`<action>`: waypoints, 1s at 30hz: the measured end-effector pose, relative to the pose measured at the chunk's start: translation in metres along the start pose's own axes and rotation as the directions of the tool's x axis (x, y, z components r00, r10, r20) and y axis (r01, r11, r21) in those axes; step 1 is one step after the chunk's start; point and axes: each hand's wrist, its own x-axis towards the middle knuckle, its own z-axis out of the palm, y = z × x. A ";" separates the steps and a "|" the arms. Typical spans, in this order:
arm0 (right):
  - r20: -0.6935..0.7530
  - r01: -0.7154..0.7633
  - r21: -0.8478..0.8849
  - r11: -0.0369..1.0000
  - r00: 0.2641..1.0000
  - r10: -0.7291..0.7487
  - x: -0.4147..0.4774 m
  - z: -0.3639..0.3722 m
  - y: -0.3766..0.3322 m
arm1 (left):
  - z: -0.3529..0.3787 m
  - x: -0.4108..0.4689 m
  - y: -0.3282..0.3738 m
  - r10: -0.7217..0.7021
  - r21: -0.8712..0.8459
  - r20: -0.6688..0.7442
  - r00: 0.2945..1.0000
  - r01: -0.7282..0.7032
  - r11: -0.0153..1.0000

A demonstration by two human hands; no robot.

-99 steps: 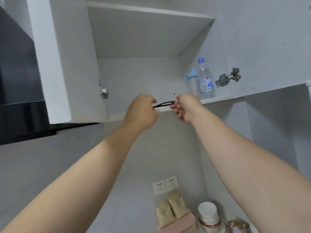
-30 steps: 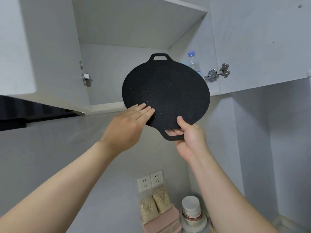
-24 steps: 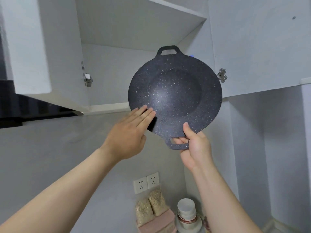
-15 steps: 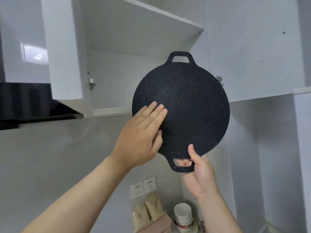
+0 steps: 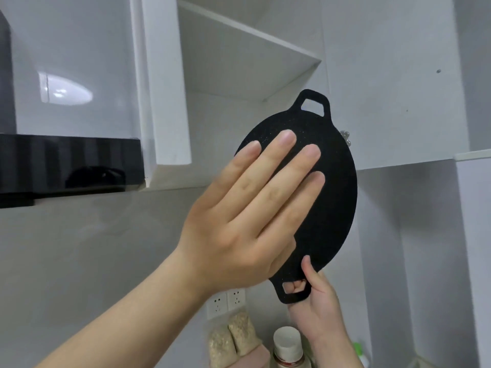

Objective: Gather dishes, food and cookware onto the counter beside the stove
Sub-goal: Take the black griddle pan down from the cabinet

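A round black speckled griddle pan [image 5: 333,197] with two loop handles is held upright in the air below the open upper cabinet [image 5: 239,62]. My right hand [image 5: 317,304] grips its lower handle, thumb on the pan's face and fingers through the loop. My left hand [image 5: 249,216] lies flat with straight fingers against the pan's near face and covers its left half. The pan's upper handle points up and to the right.
The cabinet door [image 5: 162,83] hangs open at the left, beside a black range hood [image 5: 66,166]. Below are wall sockets [image 5: 225,301], two bags of grain [image 5: 233,338], a white-capped jar [image 5: 288,346] and a pinkish box.
The pan came out of the cabinet and has moved down and toward me, turning more edge-on. My left hand slid further across its face. The view has drifted left.
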 end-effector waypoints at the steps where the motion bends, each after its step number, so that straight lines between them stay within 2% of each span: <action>1: 0.003 -0.002 0.033 0.999 1.000 0.002 0.003 -0.001 0.000 | -0.006 0.008 0.000 0.000 0.022 -0.086 0.996 0.002 1.000; 4: 0.040 -0.037 0.112 0.993 0.999 0.032 0.006 0.004 -0.001 | -0.018 0.019 -0.003 0.025 0.075 -0.261 0.965 -0.006 0.997; 10: 0.108 -0.121 0.182 0.976 0.989 0.103 0.009 0.017 0.004 | -0.020 0.014 -0.007 0.143 0.172 -0.268 0.953 -0.099 0.980; 15: 0.138 -0.110 0.236 0.966 0.987 0.079 0.012 0.018 0.006 | -0.022 0.023 -0.031 0.061 0.258 -0.317 0.946 0.025 0.966; 19: 0.134 -0.144 0.246 0.959 0.984 0.114 0.014 0.017 0.005 | -0.012 0.030 -0.033 0.013 0.105 -0.325 0.946 0.022 0.994; 24: 0.115 -0.125 0.204 0.971 0.988 0.103 0.009 0.014 -0.001 | 0.011 0.034 -0.018 -0.032 -0.083 -0.250 0.968 0.012 0.996; 28: 0.117 -0.092 0.217 0.972 0.991 0.067 0.005 0.002 -0.008 | 0.032 0.037 -0.010 -0.104 -0.233 -0.125 0.987 0.073 0.970; 30: 0.134 -0.092 0.256 0.962 0.989 0.059 0.004 -0.002 -0.012 | 0.040 0.040 -0.006 -0.152 -0.356 -0.036 0.988 0.129 0.926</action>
